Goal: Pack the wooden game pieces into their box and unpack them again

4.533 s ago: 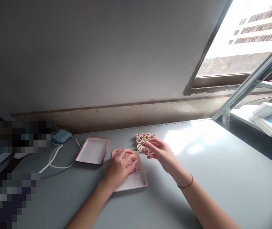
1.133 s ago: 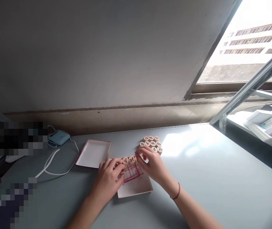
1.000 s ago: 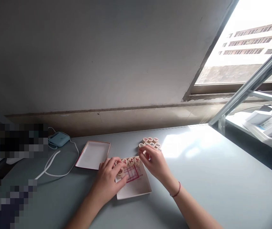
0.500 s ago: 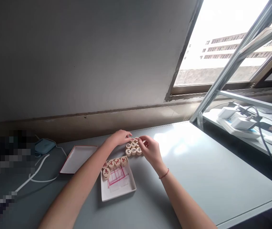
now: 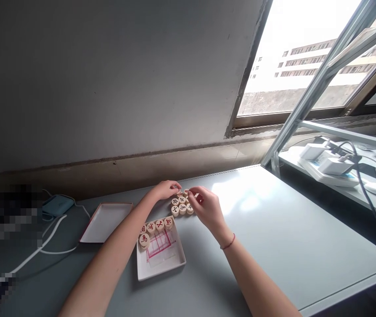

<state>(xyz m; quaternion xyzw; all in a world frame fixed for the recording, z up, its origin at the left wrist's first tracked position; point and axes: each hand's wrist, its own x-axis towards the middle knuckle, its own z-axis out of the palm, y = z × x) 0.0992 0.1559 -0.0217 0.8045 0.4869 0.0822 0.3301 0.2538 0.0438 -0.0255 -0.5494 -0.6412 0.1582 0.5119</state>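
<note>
Round wooden Chinese chess pieces [image 5: 182, 208] stand stacked in a block on the grey table, with characters on top. At the block's back left corner my left hand [image 5: 164, 189] reaches over, its fingers apart and the tips touching or just beside a red-marked piece [image 5: 179, 192]. My right hand [image 5: 207, 206] is at the block's right side, fingers curled in and thumb close to the index finger; whatever lies between the fingertips is hidden. In front, a shallow white box [image 5: 176, 266] holds several red-marked pieces [image 5: 160, 225] along its back and left. Pink lines mark its floor.
A shallow red-edged lid [image 5: 108, 240] lies left of my left forearm. Further left are a blue case [image 5: 58, 205] and a white cable [image 5: 31, 259]. At right, a metal shelf carries a power strip [image 5: 331, 176] with chargers and cords. A wall runs behind the table.
The view has shifted slightly, so the box, lid and pieces sit a little further left. Both hands stay at the block of pieces, the right one now slightly further over it.
</note>
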